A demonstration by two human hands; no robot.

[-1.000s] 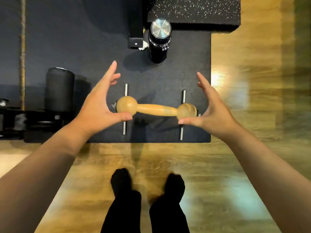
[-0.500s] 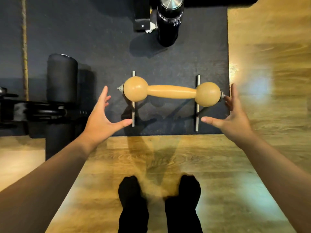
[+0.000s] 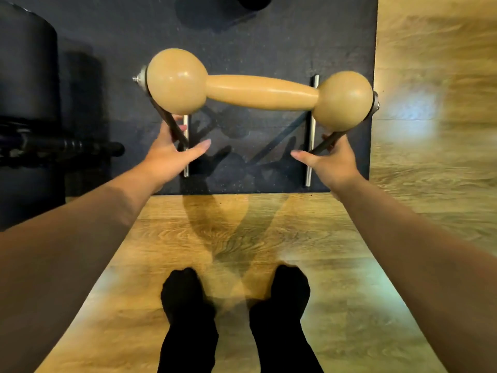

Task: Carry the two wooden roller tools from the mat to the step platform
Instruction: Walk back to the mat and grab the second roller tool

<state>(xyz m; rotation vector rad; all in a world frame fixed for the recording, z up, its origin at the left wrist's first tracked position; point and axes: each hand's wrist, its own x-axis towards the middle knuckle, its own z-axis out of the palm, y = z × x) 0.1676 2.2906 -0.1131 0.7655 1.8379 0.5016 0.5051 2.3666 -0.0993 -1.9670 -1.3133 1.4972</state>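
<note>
One wooden roller tool (image 3: 258, 94), two balls joined by a thick handle, stands on a metal frame over the dark mat (image 3: 269, 36). Its silver foot bars (image 3: 310, 130) lie on the mat. Dark struts run from the axle ends down to the feet. My left hand (image 3: 169, 154) has its fingers curled around the left strut under the left ball, thumb sticking out. My right hand (image 3: 329, 160) holds the right strut the same way under the right ball. No second roller and no step platform are in view.
A black foam cylinder (image 3: 27, 65) and a dark bar with weights (image 3: 67, 145) lie at the left. The base of a black bottle (image 3: 250, 1) is at the top edge. Wooden floor (image 3: 430, 76) lies right of and before the mat, with my black-socked feet (image 3: 234, 305) below.
The view has dropped closer to the roller. Both hands moved from open beside the balls down and inward onto the frame's struts, and their fingers curled around them.
</note>
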